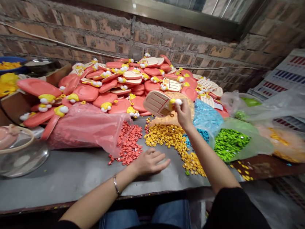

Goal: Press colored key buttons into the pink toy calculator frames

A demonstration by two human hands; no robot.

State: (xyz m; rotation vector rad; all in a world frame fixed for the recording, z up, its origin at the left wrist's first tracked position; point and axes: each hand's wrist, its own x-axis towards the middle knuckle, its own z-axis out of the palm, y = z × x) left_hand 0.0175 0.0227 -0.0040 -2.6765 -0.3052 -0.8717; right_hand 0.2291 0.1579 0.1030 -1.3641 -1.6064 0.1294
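– Head view. What does the right hand have?

– One cream-faced, flat, rounded plastic paddle. Thumb and fingers pinched closed on its narrow end, at a yellow-and-white moulded knob.

– Markings?

– Broad face tilted, turned toward camera. Dark reddish lines divide the cream into long panels; rim darker than the face. Finer detail too soft to read.

– Position?

– Held up off the smooth grey tabletop, above a scatter of small, shiny, gold-coloured pieces. Behind it, a heap of coral-red, oval plastic paddles with similar knobs. Most show plain coral sides, some show cream panelled ones.

– Left hand?

– Palm down, low at the tabletop. Fingers extended, loosely parted, gripping nothing visible. Just beside small, glossy red pieces. Palm's underside hidden; contact there, cannot tell.
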